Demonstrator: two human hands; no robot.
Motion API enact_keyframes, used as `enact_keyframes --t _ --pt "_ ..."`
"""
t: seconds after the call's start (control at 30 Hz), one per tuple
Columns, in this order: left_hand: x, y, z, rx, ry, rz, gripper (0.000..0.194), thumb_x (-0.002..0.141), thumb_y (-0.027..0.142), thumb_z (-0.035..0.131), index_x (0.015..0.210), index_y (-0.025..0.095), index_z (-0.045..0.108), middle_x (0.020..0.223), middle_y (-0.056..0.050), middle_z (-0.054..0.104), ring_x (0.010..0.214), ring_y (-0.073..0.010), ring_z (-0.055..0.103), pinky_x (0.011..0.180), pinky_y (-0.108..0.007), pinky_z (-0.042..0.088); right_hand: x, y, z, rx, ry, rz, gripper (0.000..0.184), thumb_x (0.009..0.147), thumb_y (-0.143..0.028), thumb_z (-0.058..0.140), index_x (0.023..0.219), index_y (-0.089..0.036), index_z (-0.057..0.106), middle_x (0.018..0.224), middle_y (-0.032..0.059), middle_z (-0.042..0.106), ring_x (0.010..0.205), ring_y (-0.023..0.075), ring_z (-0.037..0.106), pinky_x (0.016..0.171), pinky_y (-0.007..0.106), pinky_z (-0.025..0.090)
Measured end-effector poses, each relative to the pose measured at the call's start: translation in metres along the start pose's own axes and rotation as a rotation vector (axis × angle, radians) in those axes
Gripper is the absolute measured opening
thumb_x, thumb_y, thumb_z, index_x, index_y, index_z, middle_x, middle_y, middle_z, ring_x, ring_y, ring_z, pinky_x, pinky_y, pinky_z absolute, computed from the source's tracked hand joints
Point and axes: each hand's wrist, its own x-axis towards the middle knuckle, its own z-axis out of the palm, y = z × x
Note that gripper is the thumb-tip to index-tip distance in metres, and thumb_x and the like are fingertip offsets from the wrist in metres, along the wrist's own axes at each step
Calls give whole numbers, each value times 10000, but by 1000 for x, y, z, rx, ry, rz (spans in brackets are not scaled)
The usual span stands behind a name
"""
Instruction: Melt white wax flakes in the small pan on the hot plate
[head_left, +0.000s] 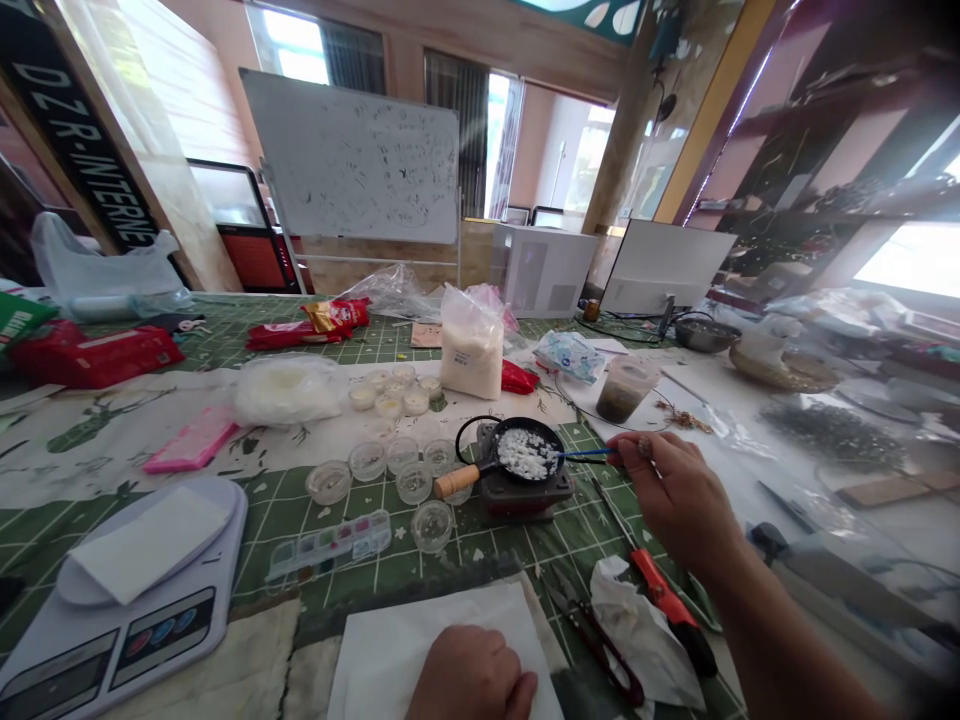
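Note:
My right hand [675, 500] pinches a thin blue stick [589, 454] whose tip reaches into the white flakes [523, 456] in a small black pan [517, 452]. The pan has a wooden handle [456, 482] and sits on a small dark burner [525, 492]. My left hand [471, 676] rests as a loose fist on a white sheet of paper [397, 650] at the near table edge, with nothing showing in it. Several small clear cups [396, 470] stand left of the pan.
A digital scale [112, 600] with a white card lies near left. A paint palette [330, 545], a pink pad [191, 442], a bag of white granules [471, 350], a dark-filled tub [624, 390], red-handled pliers [664, 598], scissors [596, 640] and crumpled tissue [637, 625] lie around.

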Motion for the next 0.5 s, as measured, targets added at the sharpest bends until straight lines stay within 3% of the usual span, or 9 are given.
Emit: enact_keyframes --t 0.17,0.33,0.5 --pt "2 2 -4 19 -47 2 206 759 169 576 553 183 577 519 -21 593 480 -150 528 476 -287 165 19 -14 0 24 -91 -72 300 949 -341 422 824 -224 669 805 40 729 792 204 636 749 329 432" --pt "2 1 -6 52 -29 21 195 748 173 587 553 185 580 535 -29 606 494 -166 547 482 -298 177 50 -4 1 -68 -177 5 296 890 -349 443 738 -215 660 762 52 737 731 222 646 665 326 417" --pt "1 4 -8 52 11 2 190 747 188 584 558 188 572 548 -27 610 501 -172 555 492 -304 202 42 2 -9 29 -248 92 291 880 -391 451 762 -227 660 723 26 736 708 202 654 659 307 432"
